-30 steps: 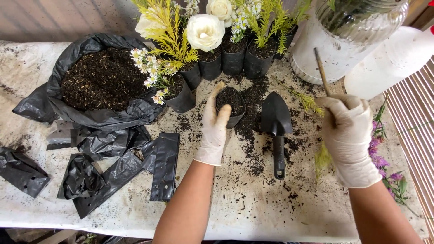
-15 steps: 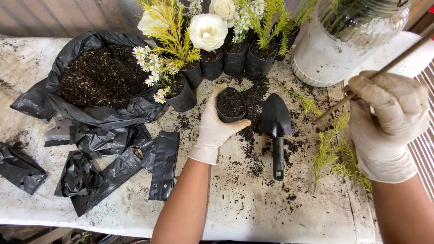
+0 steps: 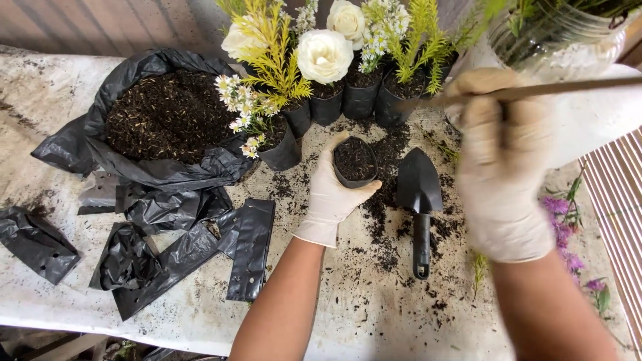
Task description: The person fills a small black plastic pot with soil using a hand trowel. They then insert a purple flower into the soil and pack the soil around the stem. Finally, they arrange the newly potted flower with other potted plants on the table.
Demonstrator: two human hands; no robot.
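Observation:
My left hand [image 3: 332, 194], in a white glove, grips a small black nursery bag full of soil [image 3: 354, 160] standing on the table. My right hand [image 3: 500, 167], also gloved and blurred, is raised high and holds a thin brown stem [image 3: 575, 88] that runs off to the right. A black hand trowel [image 3: 419, 200] lies on the table between the two hands, with spilled soil around it.
A big black bag of soil [image 3: 164, 117] sits at the left, with empty black bags [image 3: 180, 247] in front. Potted flowers [image 3: 324, 67] line the back. A glass jar with greenery [image 3: 562, 33] stands at the back right; purple flowers [image 3: 568, 227] lie at the right.
My right hand has risen and moved left toward the pots, carrying the stem; the green sprig that hung under it is out of sight. My left hand keeps hold of the small bag.

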